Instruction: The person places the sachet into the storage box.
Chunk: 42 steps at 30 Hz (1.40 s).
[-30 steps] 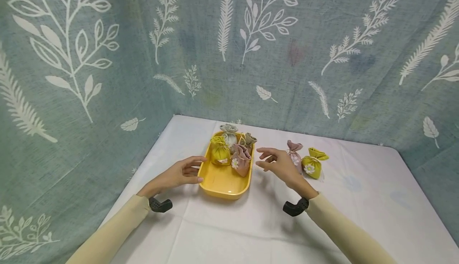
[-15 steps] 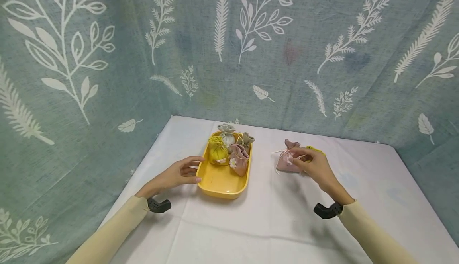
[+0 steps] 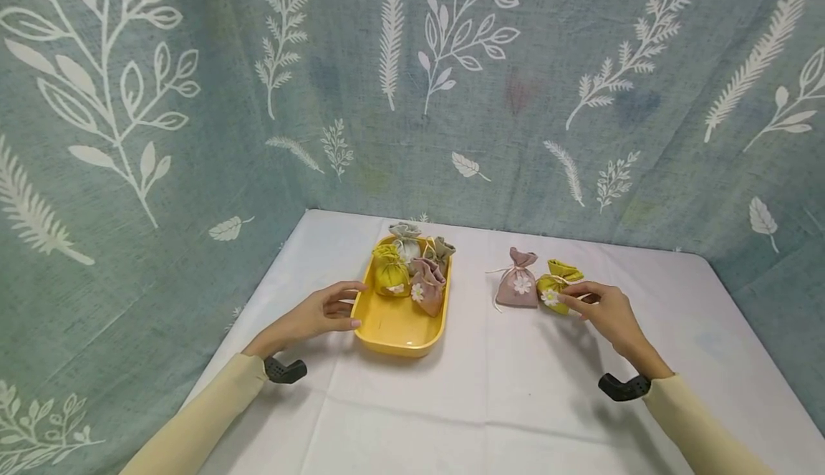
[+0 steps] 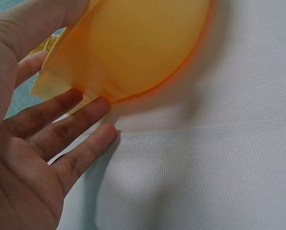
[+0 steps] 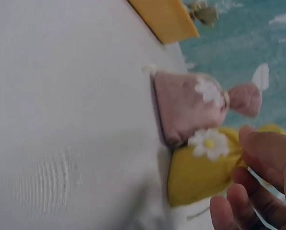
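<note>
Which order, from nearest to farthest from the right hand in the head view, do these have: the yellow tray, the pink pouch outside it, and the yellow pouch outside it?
From the right hand:
1. The yellow pouch, immediately to its left.
2. The pink pouch, beside that one, further left.
3. The yellow tray, farthest left.
</note>
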Available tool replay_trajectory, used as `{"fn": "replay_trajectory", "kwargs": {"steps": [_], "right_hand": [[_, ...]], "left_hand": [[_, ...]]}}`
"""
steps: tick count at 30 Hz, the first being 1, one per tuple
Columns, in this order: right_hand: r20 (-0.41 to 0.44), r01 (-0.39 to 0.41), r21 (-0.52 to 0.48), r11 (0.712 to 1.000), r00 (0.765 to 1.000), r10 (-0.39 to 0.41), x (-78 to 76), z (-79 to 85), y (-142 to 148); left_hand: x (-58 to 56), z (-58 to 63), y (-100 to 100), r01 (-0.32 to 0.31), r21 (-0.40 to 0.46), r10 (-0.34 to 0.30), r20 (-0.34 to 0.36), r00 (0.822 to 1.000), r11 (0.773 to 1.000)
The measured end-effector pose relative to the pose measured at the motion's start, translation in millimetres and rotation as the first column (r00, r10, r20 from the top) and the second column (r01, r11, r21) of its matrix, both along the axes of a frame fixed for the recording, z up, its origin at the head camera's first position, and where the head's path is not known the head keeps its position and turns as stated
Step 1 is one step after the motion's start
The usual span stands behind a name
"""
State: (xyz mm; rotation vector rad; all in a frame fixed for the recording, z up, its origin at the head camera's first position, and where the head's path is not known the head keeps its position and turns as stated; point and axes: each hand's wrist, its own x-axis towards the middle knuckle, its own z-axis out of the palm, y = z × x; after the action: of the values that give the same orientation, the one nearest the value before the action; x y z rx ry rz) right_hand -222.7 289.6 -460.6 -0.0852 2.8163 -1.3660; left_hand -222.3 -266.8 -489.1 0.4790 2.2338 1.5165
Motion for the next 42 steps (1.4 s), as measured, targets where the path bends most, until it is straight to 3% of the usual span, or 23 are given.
{"fn": "replay_trajectory", "kwargs": {"steps": [5,10,24,42], "right_hand": [[0.049,0.043,-0.001,0.999,0.998,-0.043,-4.6,-7.7,13],[0.042,0.043,-0.041,0.998,0.998,-0.041,-8.3,-13.3,17],[0.063,0.086,-0.002,0.996,0.994,-0.086,-21.2,-21.3,4],[-0.091,0.158,0.003,0.987,0.983,-0.157,-27.8,-22.0,-2]], "left_hand": [[0.1,0.4,-1,0.0,-0.006,0.0,0.002,1.0,1.0],[0.4,1.1,-1,-0.005,-0.011,0.006,0.007,1.0,1.0],[-0.2,-1.2,0,0.003,0.001,-0.003,0.005,1.0,1.0],[-1.0,-2.3,-1,-0.004,-0.002,0.004,0.009,1.0,1.0]]}}
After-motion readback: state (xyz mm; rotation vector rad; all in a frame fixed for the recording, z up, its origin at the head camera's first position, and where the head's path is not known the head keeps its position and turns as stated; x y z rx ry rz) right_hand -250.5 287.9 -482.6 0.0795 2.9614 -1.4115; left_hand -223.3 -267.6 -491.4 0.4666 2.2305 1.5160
